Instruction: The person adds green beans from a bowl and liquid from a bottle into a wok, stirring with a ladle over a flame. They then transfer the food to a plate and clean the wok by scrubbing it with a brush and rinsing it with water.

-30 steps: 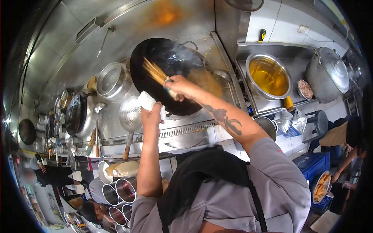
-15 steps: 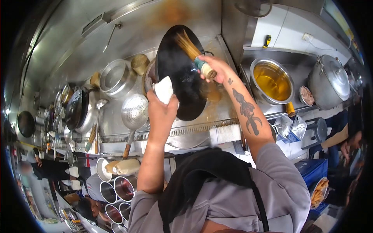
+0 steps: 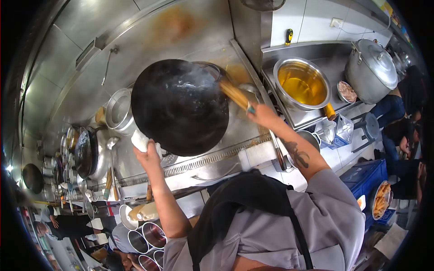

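One steaming wok [image 3: 181, 108]; pot [image 3: 282, 75] — yellow liquid

One view only: head-worn fisheye, black vignette round the frame. Looks forward and steeply down over the wearer's torso [image 3: 271, 226]. Wok [image 3: 181, 106] close, mid-frame, just past the bench [image 3: 212, 158] front edge, which runs diagonally.

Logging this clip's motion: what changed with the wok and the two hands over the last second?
The wok, tipped steeply on edge half a second ago, has swung back to face the camera. The right hand carried the bamboo brush from the wok's upper part to its right rim. Unchanged: the left hand grips the wok's edge through the white cloth; the pot of yellow liquid stays put.
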{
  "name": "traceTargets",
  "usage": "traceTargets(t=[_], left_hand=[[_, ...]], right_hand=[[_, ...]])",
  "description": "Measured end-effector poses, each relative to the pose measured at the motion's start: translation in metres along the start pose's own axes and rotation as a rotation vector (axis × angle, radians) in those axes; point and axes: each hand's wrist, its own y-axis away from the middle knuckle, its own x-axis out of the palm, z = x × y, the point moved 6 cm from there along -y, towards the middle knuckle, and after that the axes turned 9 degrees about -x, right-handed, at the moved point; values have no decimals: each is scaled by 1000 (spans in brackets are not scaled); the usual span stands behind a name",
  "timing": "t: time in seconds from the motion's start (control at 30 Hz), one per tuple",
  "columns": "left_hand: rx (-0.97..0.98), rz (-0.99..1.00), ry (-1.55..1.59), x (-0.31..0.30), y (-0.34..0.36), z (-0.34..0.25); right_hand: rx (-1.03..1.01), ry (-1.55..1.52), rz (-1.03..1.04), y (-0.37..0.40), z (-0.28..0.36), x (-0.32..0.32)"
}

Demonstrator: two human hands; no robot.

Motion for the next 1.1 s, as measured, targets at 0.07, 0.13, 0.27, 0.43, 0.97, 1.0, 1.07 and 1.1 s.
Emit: traceTargets(t=[0.07,0.13,0.27,0.43,0.97,1.0,1.07,1.1], left_hand=[[-217,-38,96,-6,0,14],[-476,32,114,-13,3,53],[-713,-87,285,-3,37,96],[-741,98,430,51,61,128],[-849,40,558,141,43,150],[-850,36,559,143,43,151],[-812,84,583,143,42,155],[-814,83,588,139,38,158]], right_hand=[[-14,37,-95,-7,5,-18],[-101,-41,-337,-2,10,-33],[29,-297,-291,40,-2,-7],[218,-339,-147,84,-46,57],[-110,42,-135,125,-9,69],[-113,42,-132,130,-3,69],[-137,-152,-36,143,8,78],[-139,-148,-35,147,6,84]])
